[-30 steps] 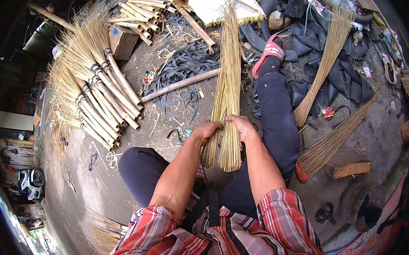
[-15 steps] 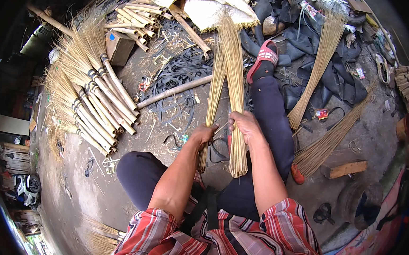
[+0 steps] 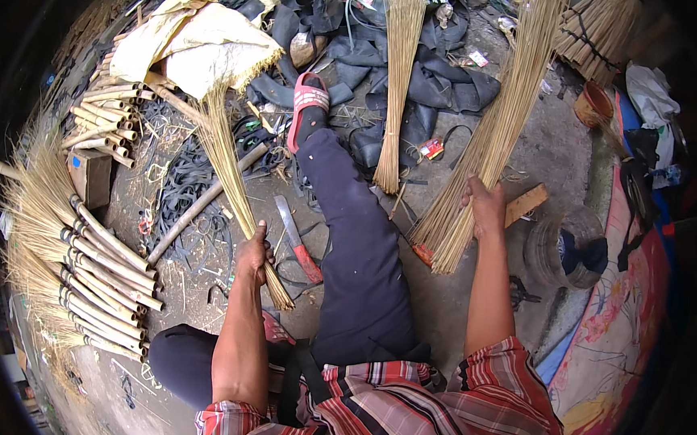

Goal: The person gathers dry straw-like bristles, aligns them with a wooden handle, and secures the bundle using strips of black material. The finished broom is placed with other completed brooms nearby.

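Note:
My left hand (image 3: 255, 258) is closed round a thin bundle of straw-coloured broom sticks (image 3: 231, 169), its cut ends pointing down towards me. Out to the right, my right hand (image 3: 487, 207) grips a thicker stick bundle (image 3: 528, 76) near its lower part. This bundle lies over or right beside a loose bundle on the floor (image 3: 447, 196); their border is hard to make out. A knife with a red handle (image 3: 306, 263) rests on the floor between my left hand and my outstretched leg. Beyond the leg, another stick bundle (image 3: 397, 100) lies by itself.
Finished brooms with bamboo handles (image 3: 110, 269) lie in a row at left. Behind them are bamboo tubes (image 3: 105, 116), a pale sack (image 3: 215, 42) and black rubber strips (image 3: 185, 186). At right are a wooden block (image 3: 526, 204), a tyre-like ring (image 3: 544, 247) and a black cutting tool (image 3: 521, 293).
My right hand has carried its bundle rightward, away from the left one, to the bundle on the floor. My left hand keeps its bundle, now tilted left. The view has turned right.

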Tool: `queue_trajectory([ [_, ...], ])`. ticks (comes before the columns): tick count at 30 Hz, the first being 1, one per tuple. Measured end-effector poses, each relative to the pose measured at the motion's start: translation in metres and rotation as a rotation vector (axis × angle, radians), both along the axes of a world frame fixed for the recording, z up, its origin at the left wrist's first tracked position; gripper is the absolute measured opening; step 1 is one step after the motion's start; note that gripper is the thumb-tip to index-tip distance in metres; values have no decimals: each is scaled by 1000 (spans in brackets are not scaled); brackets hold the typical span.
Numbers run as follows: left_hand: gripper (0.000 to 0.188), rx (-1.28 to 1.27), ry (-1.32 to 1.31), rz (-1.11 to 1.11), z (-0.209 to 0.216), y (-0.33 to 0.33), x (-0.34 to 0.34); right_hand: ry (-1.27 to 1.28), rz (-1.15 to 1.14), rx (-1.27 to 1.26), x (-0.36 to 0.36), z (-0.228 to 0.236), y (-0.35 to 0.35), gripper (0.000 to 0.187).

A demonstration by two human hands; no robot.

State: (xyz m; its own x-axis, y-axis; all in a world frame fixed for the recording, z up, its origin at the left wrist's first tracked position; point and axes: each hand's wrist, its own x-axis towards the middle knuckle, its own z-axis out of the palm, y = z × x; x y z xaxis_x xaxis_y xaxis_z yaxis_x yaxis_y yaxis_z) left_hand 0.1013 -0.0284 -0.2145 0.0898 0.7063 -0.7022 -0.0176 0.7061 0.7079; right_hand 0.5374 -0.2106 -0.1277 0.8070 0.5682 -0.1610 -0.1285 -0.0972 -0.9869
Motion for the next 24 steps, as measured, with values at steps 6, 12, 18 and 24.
queue_trajectory([
  [6, 37, 294, -81, -8, 89, -8, 32, 107, -114, -279, 31, -120, -7, 38],
  [12, 34, 411, -1, -326, 136, -26, 46, -566, 151, -267, -45, -9, 83, 117],
  [18, 27, 464, 146, -664, 146, -41, 65, 167, 706, 650, -198, 134, 175, 46],
  [24, 35, 1119, 315, -344, 168, -3, 29, -211, 794, 737, -292, 163, 189, 24],
])
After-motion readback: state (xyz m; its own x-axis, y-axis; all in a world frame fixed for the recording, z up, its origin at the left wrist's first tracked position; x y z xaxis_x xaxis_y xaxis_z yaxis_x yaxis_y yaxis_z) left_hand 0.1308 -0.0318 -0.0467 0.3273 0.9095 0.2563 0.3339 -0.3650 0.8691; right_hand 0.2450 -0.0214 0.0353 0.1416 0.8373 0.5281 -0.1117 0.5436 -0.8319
